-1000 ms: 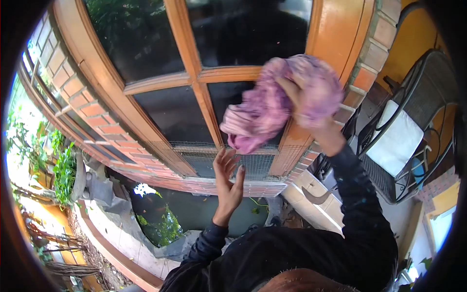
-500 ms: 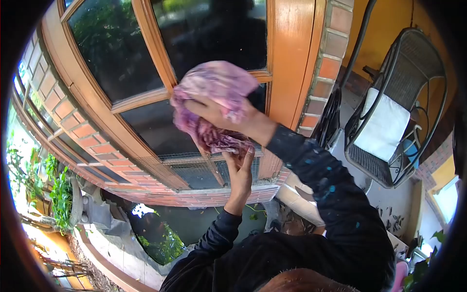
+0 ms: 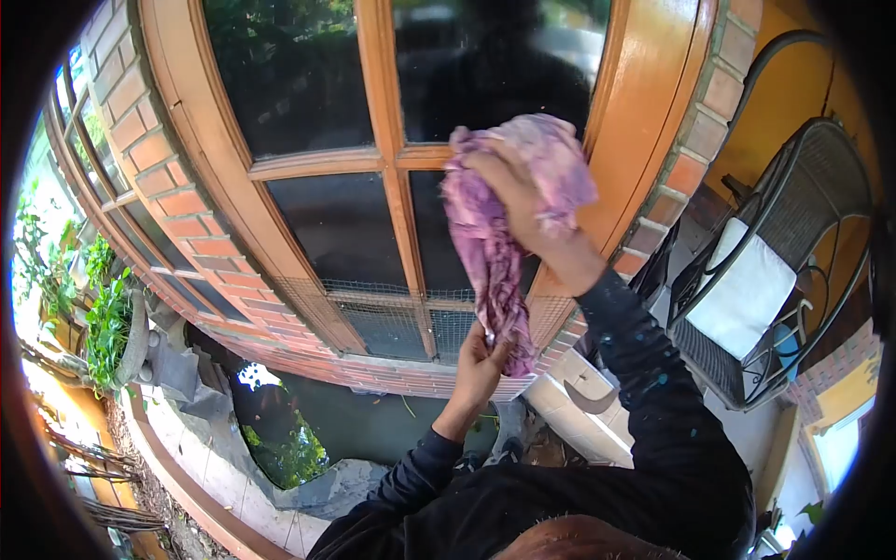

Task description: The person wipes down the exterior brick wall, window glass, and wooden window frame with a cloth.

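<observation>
A pink and purple mottled cloth (image 3: pixel 478 210) is bunched against the wooden window frame (image 3: pixel 394 219) at the cross bar, over the right-hand panes. My right hand (image 3: pixel 523 196) grips its upper part, with cloth showing on both sides of the fingers. The lower part hangs down as a twisted strip, and my left hand (image 3: pixel 479 373) pinches that end near the wire mesh. Dark glass panes (image 3: pixel 336 219) reflect trees and a figure. Both of my sleeves are black, the right one flecked with blue paint.
Below the window is a brick ledge (image 3: pixel 373 366) above a pond (image 3: pixel 359 429) with a stone rim. To the right hangs a dark wicker swing chair (image 3: pixel 793 215) with a white cushion (image 3: pixel 740 289). Green plants (image 3: pixel 110 322) grow at the left.
The view has shifted, so the window sits further right. My left hand has moved down with the cloth's lower end, which is now stretched into a long strip. My right hand stays on the upper part.
</observation>
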Tool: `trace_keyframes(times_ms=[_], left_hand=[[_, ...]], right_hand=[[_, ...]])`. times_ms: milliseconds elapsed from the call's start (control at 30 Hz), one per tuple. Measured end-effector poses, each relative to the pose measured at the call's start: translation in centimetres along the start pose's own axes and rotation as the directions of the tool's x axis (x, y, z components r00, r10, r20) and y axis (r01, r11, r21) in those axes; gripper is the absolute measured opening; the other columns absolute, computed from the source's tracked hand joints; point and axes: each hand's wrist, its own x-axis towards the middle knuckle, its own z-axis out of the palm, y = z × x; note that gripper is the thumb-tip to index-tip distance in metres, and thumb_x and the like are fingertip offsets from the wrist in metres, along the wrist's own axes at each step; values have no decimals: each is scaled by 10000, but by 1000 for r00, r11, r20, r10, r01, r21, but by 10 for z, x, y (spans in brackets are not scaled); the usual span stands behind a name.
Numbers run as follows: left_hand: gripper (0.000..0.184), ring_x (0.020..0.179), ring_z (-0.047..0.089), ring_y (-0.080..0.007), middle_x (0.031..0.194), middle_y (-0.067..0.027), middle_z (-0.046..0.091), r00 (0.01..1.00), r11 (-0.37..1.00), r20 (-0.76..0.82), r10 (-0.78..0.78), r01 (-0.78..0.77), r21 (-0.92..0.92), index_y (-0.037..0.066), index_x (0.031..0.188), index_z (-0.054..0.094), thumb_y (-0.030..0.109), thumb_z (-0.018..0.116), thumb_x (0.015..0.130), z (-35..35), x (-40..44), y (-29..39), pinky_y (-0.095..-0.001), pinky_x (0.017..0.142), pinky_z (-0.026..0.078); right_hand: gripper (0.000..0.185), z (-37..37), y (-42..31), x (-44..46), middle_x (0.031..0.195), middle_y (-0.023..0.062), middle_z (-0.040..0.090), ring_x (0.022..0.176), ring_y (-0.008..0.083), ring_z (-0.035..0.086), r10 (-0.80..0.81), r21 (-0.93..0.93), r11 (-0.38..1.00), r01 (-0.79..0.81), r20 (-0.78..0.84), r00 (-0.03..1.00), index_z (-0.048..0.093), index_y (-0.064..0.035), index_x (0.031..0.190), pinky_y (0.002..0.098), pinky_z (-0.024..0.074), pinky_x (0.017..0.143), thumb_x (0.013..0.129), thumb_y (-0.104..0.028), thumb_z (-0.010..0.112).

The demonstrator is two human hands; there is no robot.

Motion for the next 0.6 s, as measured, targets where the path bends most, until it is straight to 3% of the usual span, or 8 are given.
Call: trace_keyframes(times_ms=[67, 133, 167, 200, 300, 400, 433, 600], left_hand=[[403, 1153, 610, -96, 1300, -12, 651, 999, 999, -36, -12, 11, -37, 36, 1430, 521, 70, 628, 1042, 10, 7, 7, -282, 1022, 481], [327, 1037, 604, -78, 1205, -14, 654, 981, 998, -194, 27, -36, -43, 20, 1334, 540, 61, 652, 1029, 16, 19, 0, -240, 871, 488], [211, 850, 550, -50, 1003, 21, 626, 949, 994, -313, 38, -68, -86, 37, 1181, 579, 96, 694, 1014, 34, 22, 8, -221, 711, 434], [211, 850, 550, -50, 1003, 21, 626, 956, 996, -291, 27, -52, -76, 37, 1181, 579, 96, 694, 1014, 37, 29, 4, -221, 711, 434], [232, 679, 375, -34, 753, 84, 433, 929, 996, -369, 9, -40, -78, 77, 987, 564, 201, 760, 984, 50, 38, -3, -232, 592, 290], [226, 670, 375, -35, 739, 86, 437, 931, 996, -364, -29, -3, -85, 70, 996, 574, 203, 757, 986, 57, 36, -16, -231, 589, 295], [210, 732, 484, -37, 830, 63, 555, 961, 1000, -275, -26, 29, 7, 42, 1108, 592, 185, 715, 1016, 52, 30, -16, -227, 633, 383], [343, 1003, 640, -78, 1165, -19, 676, 993, 995, -83, -83, 78, -63, 19, 1335, 540, 167, 656, 1048, 53, 10, -30, -250, 844, 512]], right_hand=[[209, 20, -9, 16, 1036, 71, 716, 983, 292, 674, -22, 33, 999, 23, -19, 1000, 760, -114, 1002, 439, 477, 916, 800, -133, 708], [175, 46, -17, 28, 975, 57, 706, 944, 274, 673, -5, 126, 992, 17, -94, 996, 750, -115, 962, 431, 470, 905, 808, -196, 731], [175, 59, -22, 34, 938, 54, 697, 925, 269, 667, 15, 182, 983, 13, -150, 989, 741, -113, 940, 426, 466, 901, 819, -240, 744], [195, 61, -24, 38, 876, 54, 677, 898, 271, 653, 52, 218, 976, -2, -222, 974, 726, -110, 899, 422, 463, 891, 834, -292, 753], [201, 43, -13, 31, 850, 39, 660, 902, 262, 650, 58, 262, 965, -25, -120, 991, 717, -122, 913, 417, 465, 917, 827, -299, 756], [246, -2, 2, 3, 905, 19, 694, 957, 248, 655, 84, 29, 996, -82, -120, 989, 731, -117, 989, 411, 457, 969, 830, -304, 750], [307, -20, 17, -17, 1025, 62, 714, 1037, 265, 662, 111, 27, 994, -110, -32, 993, 740, -83, 1039, 426, 439, 1026, 829, -306, 765], [361, -60, 10, -115, 1364, 139, 645, 1275, 331, 597, 120, -238, 971, -38, 338, 933, 708, -71, 1229, 477, 375, 1155, 884, -177, 689]])
